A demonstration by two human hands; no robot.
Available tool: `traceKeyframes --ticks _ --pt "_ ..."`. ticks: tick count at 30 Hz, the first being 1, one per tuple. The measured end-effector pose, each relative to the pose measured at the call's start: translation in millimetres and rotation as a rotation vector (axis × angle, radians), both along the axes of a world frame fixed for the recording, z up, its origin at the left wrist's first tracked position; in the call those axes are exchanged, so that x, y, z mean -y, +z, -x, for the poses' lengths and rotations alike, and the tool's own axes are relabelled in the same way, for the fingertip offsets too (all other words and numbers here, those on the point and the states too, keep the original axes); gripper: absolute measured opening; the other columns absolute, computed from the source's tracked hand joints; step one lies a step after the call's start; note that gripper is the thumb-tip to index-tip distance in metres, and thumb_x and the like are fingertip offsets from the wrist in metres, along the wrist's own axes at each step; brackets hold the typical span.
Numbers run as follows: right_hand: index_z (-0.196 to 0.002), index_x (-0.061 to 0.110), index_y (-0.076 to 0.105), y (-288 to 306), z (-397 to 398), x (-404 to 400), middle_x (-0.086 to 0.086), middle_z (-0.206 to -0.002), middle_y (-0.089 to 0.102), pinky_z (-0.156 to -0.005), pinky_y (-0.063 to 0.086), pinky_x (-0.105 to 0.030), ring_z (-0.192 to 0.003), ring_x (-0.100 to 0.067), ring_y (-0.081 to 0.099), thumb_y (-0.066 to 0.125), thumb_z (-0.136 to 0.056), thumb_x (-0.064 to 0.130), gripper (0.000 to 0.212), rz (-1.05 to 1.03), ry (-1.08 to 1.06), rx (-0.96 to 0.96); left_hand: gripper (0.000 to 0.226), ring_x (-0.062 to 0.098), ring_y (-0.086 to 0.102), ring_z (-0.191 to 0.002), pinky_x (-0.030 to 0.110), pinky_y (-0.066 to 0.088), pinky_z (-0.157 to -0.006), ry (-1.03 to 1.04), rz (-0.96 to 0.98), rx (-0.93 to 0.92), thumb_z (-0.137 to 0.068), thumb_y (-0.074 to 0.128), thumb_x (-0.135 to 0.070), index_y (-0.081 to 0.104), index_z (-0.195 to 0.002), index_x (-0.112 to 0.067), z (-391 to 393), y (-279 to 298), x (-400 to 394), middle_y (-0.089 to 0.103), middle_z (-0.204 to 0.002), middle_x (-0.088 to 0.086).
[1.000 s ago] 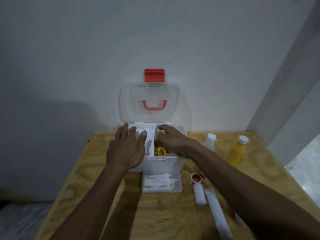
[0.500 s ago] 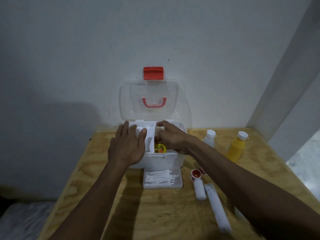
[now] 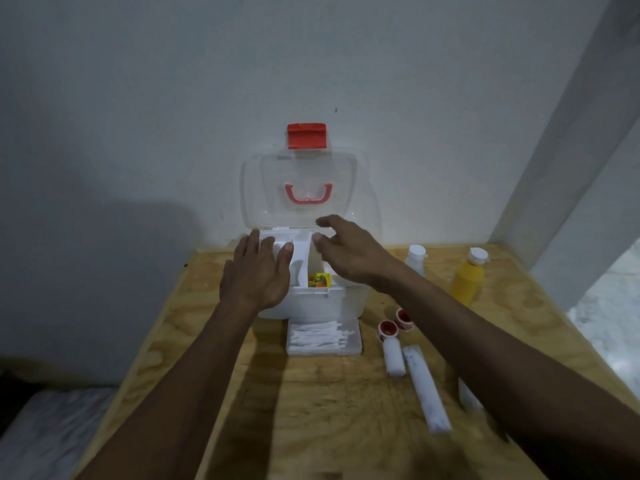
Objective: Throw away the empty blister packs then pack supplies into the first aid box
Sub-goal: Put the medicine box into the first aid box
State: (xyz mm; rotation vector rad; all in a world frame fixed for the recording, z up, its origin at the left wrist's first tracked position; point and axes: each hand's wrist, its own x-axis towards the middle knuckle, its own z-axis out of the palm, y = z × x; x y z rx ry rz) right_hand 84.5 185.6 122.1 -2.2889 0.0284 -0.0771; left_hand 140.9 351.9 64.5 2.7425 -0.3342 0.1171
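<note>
Under both hands, against the wall at the far edge of the plywood table point(image 3: 346, 410), stands the first aid box point(image 3: 311, 306): a white plastic tub with a clear lid point(image 3: 301, 188) swung up and leaning back, a red latch point(image 3: 307, 135) at the lid's top edge and a pinkish-red handle point(image 3: 308, 195) showing through it. A white divided tray point(image 3: 299, 258) sits in the top of the box, and just right of the left hand's thumb a small packet printed in yellow, orange and green point(image 3: 319, 280) lies in the box.

The left hand point(image 3: 258, 271) rests flat on the left part of the box, fingers straight and spread, holding nothing. The right hand point(image 3: 349, 252) hovers over the right part of the box with fingers loosely extended and thumb apart; it grips nothing.

Nearer than the hands, touching the box front, lies a clear flat case of cotton swabs point(image 3: 323, 337). Below the right forearm lie two small red-centred rolls point(image 3: 394, 327), a short white roll point(image 3: 394, 358) and a long white roll point(image 3: 426, 389). Right of the right hand stand a white bottle point(image 3: 415, 259) and, further right, a yellow bottle with a white cap point(image 3: 469, 277).
</note>
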Motion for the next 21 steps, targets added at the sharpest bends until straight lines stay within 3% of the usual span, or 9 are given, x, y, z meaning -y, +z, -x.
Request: traceKeyframes --ticks 2,4,7,10,14,18,21 --pt "-0.131 0.016 0.053 8 22 3 0.007 -0.086 0.068 -0.082 0.045 -0.023 -0.079 -0.003 0.062 0.05 -0.099 0.028 0.034 0.043 -0.012 0.151 0.065 0.026 0.009 -0.151 0.056 0.02 -0.118 0.003 0.003 0.004 -0.099 0.015 -0.057 0.033 -0.15 -0.02 -1 -1 0 0.015 -0.164 0.005" --pt "-0.116 0.017 0.064 5 45 4 0.01 -0.083 0.068 -0.072 0.045 -0.01 -0.072 0.0 0.061 0.058 -0.094 0.024 0.024 0.055 -0.054 0.314 0.065 0.026 0.009 -0.151 0.056 0.02 -0.118 0.003 0.004 0.003 -0.099 0.016 -0.056 0.033 -0.149 -0.019 -1 -2 -1 0.015 -0.164 0.006" --pt "-0.099 0.017 0.071 -15 78 5 0.007 -0.083 0.071 -0.071 0.048 -0.01 -0.075 -0.003 0.063 0.069 -0.087 0.023 0.014 0.066 -0.076 0.448 0.064 0.027 0.01 -0.151 0.055 0.019 -0.118 -0.002 0.004 0.002 -0.099 0.016 -0.056 0.034 -0.149 -0.019 -1 -3 -2 0.015 -0.164 0.006" --pt "-0.105 0.022 0.069 -47 96 7 0.007 -0.095 0.07 -0.076 0.049 -0.019 -0.084 -0.003 0.061 0.072 -0.084 0.034 0.024 0.143 -0.074 0.318 0.064 0.027 0.01 -0.151 0.054 0.018 -0.119 -0.002 0.009 -0.001 -0.099 0.017 -0.055 0.035 -0.148 -0.018 -2 -2 -1 0.015 -0.163 0.008" --pt "-0.127 0.025 0.059 -86 100 11 0.005 -0.128 0.062 -0.095 0.041 -0.029 -0.116 -0.014 0.054 0.069 -0.081 0.052 0.054 0.293 -0.072 0.117 0.063 0.027 0.01 -0.151 0.053 0.017 -0.119 -0.003 0.003 0.005 -0.1 0.018 -0.054 0.035 -0.149 -0.018 -2 -2 -1 0.016 -0.163 0.008" --pt "-0.131 0.024 0.056 -99 92 15 0.002 -0.131 0.06 -0.098 0.042 -0.039 -0.118 -0.02 0.054 0.066 -0.075 0.064 0.069 0.39 -0.048 0.097 0.064 0.028 0.011 -0.151 0.054 0.016 -0.12 -0.004 0.01 0.008 -0.099 0.018 -0.055 0.035 -0.149 -0.019 -3 -4 -3 0.016 -0.163 0.009" --pt "-0.134 0.024 0.053 -100 88 16 0.002 -0.134 0.053 -0.098 0.036 -0.038 -0.121 -0.019 0.049 0.068 -0.072 0.062 0.074 0.416 -0.001 0.048 0.063 0.028 0.011 -0.151 0.054 0.016 -0.12 -0.01 0.019 0.01 -0.099 0.019 -0.054 0.036 -0.149 -0.018 -4 -4 -2 0.017 -0.163 0.01"
